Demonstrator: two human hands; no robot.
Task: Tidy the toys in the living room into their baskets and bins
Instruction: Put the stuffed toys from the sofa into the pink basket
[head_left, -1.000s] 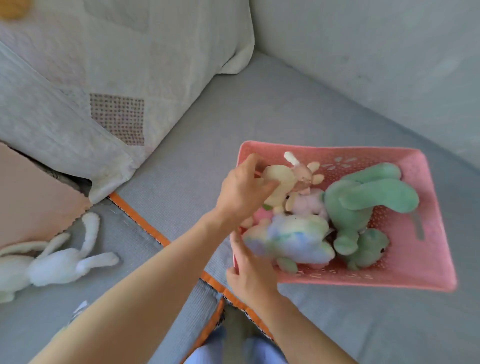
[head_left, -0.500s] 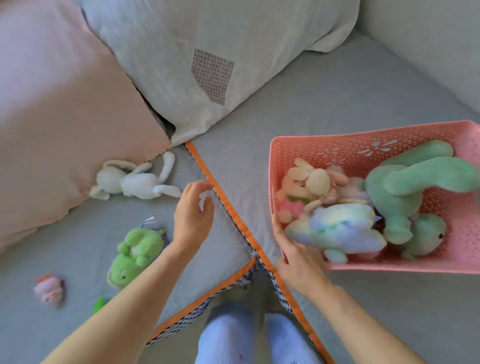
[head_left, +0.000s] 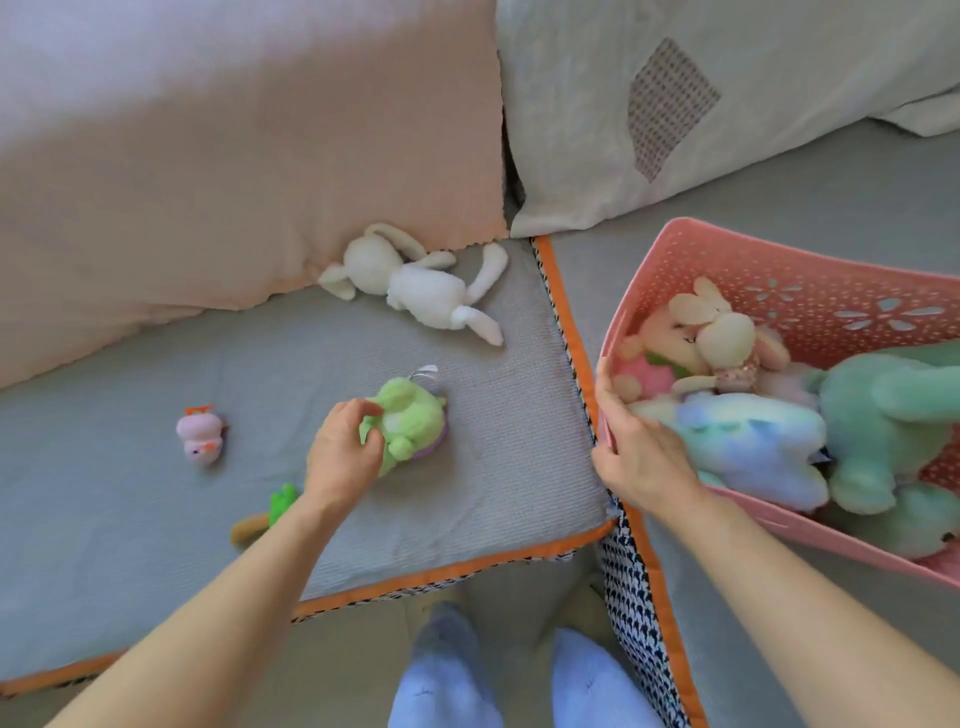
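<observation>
A pink perforated basket (head_left: 691, 260) stands on the grey sofa at the right, holding several plush toys, among them a pastel rainbow one (head_left: 748, 441) and a mint-green one (head_left: 893, 415). My right hand (head_left: 636, 447) grips the basket's near left corner. On the left cushion lies a green plush frog (head_left: 413, 423), and my left hand (head_left: 343, 452) closes its fingers on the frog's left side. A white plush rabbit (head_left: 421, 286) lies farther back by the pillows.
A small pink plush (head_left: 200, 434) and a small green and tan toy (head_left: 270, 512) lie on the cushion left of my arm. A pink pillow (head_left: 234, 156) and a white pillow (head_left: 675, 104) lean at the back. Orange-piped cushion edges (head_left: 563, 322) meet between my hands.
My view swung left. My left hand left the basket, travelled across the cushion and came down onto the green frog. My right hand kept its hold on the basket corner.
</observation>
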